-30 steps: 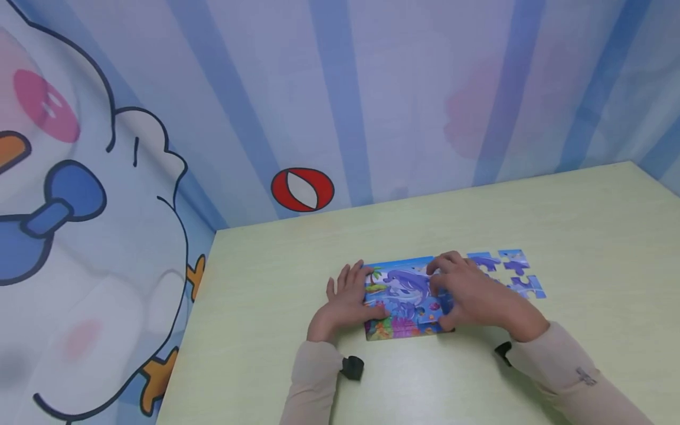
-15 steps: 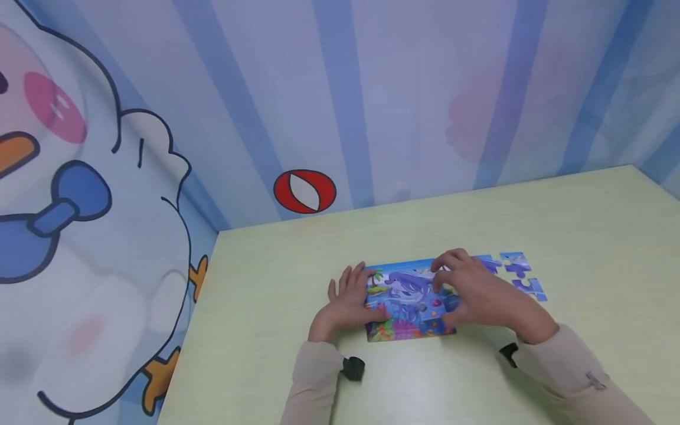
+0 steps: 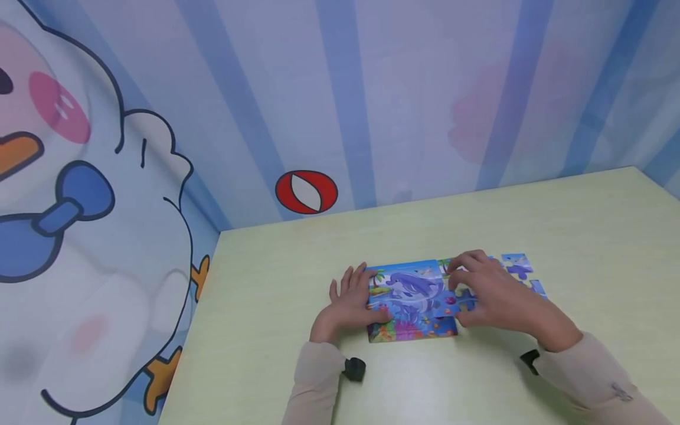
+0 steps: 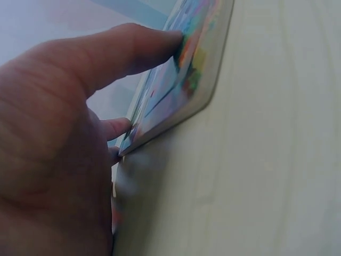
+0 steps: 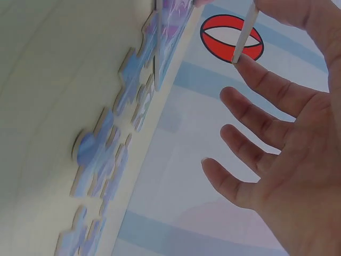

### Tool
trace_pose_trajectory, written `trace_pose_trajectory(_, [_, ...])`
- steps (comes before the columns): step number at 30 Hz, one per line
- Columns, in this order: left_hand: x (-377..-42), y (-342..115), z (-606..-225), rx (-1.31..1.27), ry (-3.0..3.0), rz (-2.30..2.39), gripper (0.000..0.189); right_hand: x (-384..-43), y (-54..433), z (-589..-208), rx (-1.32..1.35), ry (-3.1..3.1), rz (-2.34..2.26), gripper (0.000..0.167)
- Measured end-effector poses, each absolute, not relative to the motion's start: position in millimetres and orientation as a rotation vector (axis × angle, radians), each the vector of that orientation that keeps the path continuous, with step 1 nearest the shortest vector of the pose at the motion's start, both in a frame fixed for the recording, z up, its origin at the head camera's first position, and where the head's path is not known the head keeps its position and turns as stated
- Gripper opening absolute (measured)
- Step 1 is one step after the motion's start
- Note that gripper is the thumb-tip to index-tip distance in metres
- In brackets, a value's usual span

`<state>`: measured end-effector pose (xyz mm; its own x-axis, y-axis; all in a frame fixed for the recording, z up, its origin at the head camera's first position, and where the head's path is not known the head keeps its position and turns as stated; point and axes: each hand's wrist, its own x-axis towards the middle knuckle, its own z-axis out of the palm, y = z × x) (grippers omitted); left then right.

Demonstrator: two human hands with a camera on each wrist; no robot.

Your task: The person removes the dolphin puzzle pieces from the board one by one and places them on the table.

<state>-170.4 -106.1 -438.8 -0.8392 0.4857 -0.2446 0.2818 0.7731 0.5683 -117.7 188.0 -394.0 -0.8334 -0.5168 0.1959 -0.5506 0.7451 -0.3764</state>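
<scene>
A rectangular dolphin picture board (image 3: 406, 289) lies on the table, with a thick pale edge visible in the left wrist view. My left hand (image 3: 347, 304) rests at its left side, thumb on its face and fingers spread by the far left corner. My right hand (image 3: 494, 298) pinches a thin jigsaw piece (image 5: 245, 34) between thumb and index finger, seen edge-on in the right wrist view. Its other fingers are loosely bent and hold nothing. In the head view this blue piece (image 3: 447, 304) overlaps the board's right side. A palm-tree piece (image 3: 443, 265) shows beyond it, partly hidden by my right hand.
Several loose blue and purple jigsaw pieces (image 5: 98, 152) lie flat to the right of the board, some hidden behind my right hand in the head view. The pale table (image 3: 276, 295) meets a striped cloth backdrop (image 3: 409, 118) at its back edge.
My right hand has shifted slightly right, away from the board's middle, still holding the piece. The palm-tree piece beside the board has come into sight. My left hand has stayed at the board.
</scene>
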Motion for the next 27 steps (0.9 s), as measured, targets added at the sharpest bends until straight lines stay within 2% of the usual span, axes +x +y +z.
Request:
trace_pose_trajectory(9, [-169,-105,-438,0.585,2.582,0.727,0.09,-111,209,-392,0.88,-2.847,0.623,0.027])
trace_pose_trajectory(17, [-168,-105,-435,0.587,2.569,0.74,0.089,-104,227,-393,0.778,-2.875,0.584,0.029])
trace_pose_trajectory(27, [-168,-108,-435,0.587,2.545,0.773,0.049,-96,247,-401,0.738,-2.875,0.573,0.033])
